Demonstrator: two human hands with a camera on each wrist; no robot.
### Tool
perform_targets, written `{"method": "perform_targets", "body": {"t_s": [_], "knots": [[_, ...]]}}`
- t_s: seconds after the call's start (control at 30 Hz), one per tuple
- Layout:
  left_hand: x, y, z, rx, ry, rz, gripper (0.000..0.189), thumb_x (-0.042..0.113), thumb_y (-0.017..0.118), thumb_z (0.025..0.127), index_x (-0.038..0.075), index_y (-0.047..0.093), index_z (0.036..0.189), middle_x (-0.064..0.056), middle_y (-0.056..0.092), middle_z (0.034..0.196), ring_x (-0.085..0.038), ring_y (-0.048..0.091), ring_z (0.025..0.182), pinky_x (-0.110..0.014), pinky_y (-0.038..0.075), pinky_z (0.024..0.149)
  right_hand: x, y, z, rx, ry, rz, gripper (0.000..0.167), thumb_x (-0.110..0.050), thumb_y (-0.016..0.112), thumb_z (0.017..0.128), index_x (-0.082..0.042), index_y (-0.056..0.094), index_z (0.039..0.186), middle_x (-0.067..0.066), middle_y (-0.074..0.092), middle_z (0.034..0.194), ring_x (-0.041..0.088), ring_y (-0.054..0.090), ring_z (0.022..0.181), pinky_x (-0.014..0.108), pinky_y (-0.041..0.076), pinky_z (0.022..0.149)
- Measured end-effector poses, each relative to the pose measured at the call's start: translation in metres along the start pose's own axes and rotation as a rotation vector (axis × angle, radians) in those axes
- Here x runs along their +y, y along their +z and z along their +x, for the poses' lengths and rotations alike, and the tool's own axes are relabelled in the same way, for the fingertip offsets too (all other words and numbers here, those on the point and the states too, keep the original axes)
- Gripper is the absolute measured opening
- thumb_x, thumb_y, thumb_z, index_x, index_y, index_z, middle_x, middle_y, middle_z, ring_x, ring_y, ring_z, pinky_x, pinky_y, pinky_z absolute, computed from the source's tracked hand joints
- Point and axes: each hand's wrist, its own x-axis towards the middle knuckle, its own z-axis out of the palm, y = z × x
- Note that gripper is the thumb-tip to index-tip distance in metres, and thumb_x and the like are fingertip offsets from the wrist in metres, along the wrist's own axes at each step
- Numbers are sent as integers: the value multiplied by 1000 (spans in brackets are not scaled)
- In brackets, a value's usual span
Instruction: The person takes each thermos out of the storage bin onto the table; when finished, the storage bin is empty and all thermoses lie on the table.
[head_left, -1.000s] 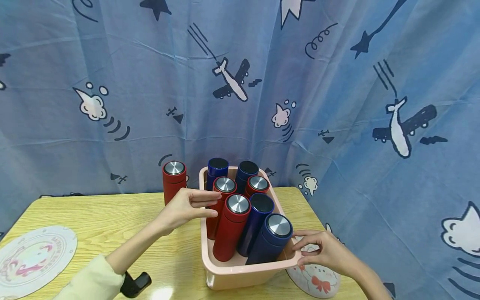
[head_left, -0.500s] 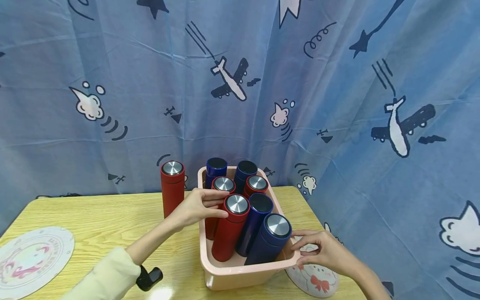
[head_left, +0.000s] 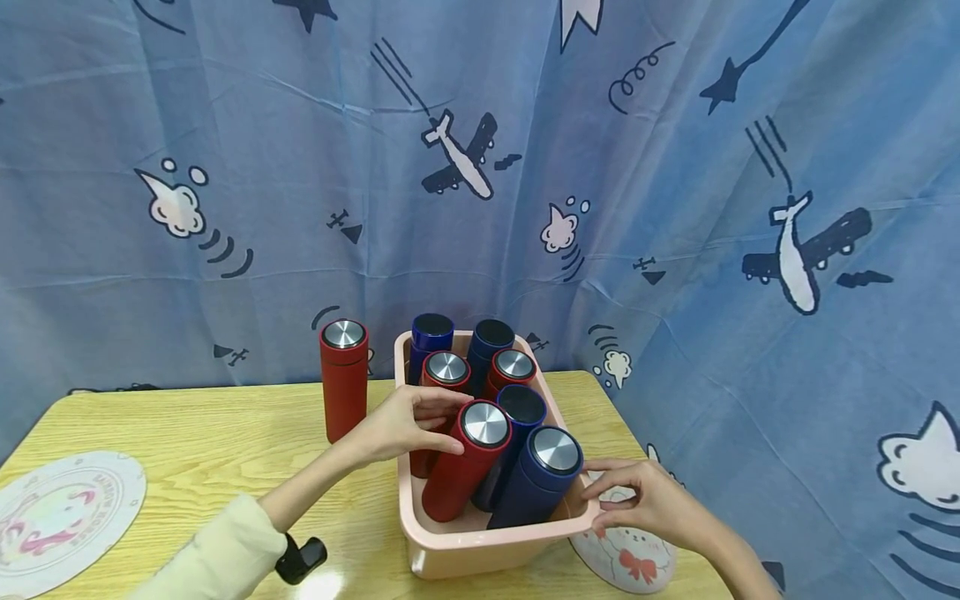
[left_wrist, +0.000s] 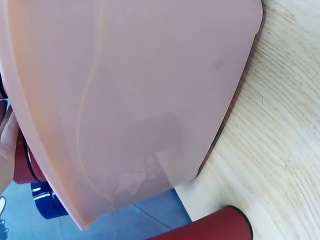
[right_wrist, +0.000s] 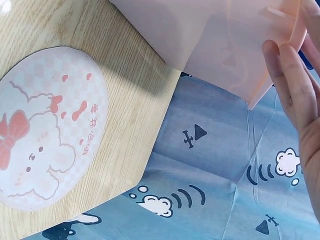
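Observation:
A pink plastic bin (head_left: 480, 560) holds several red and blue thermos flasks. At its near left, my left hand (head_left: 397, 425) grips a red thermos flask (head_left: 456, 483) near the silver-topped lid, thumb in front and fingers behind. That flask leans to the right, its base inside the bin. Beside it stand a shiny blue flask (head_left: 520, 408) and a dark blue flask (head_left: 536, 492) with a silver top. My right hand (head_left: 648, 504) pinches the bin's right rim; the right wrist view shows these fingers (right_wrist: 295, 85) at the rim. In the left wrist view, the bin wall hides most of the left hand.
Left of the bin, another red flask (head_left: 345, 392) stands upright on the wooden table (head_left: 225, 450). A round unicorn mat (head_left: 71, 517) lies at the left, and a bear mat (right_wrist: 50, 130) lies by the bin's right side. A patterned blue curtain (head_left: 300, 208) hangs behind.
My left hand has moved right, from beside the flasks onto the near red flask, whose top has tipped to the right and nearer. My right hand has stayed on the rim.

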Motion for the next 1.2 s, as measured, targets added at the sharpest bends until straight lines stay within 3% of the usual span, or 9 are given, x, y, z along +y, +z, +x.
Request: {"method": "perform_targets", "body": {"t_s": [0.23,0.47,0.67,0.83,1.2], "knots": [[-4,10,3,-23,42,-96,64,5,82,74,-1,54,131,-16,60,128,-28,54,123,-36,46,98,-1,0,0,-5,27,7,26,-24,79,76,-8,76,96,28,63,115,-4,51,115,27,58,66],[-9,14,9,-29,74,-44,64,5,82,74,0,54,131,-13,62,125,-25,57,120,-32,46,97,-2,-1,0,-6,38,17,26,-25,79,76,-8,76,96,28,63,115,-5,51,114,27,58,65],[-12,14,12,-40,69,-50,64,5,81,75,0,52,132,-14,62,124,-24,58,118,-34,48,96,-1,0,0,-1,13,-3,24,-25,78,78,-9,76,96,28,63,115,-5,51,114,28,58,63],[-14,11,12,-8,83,-54,65,2,81,74,-2,55,133,-18,63,121,-26,62,111,-31,50,92,-1,1,1,2,1,-2,24,-24,78,78,-9,76,96,28,63,114,-5,51,114,28,58,63],[-13,10,9,32,43,-116,64,-1,80,74,-5,53,133,-20,64,118,-26,64,108,-32,54,87,0,-1,0,-5,9,15,26,-24,79,77,-8,76,96,29,62,115,0,54,113,27,58,65]]}}
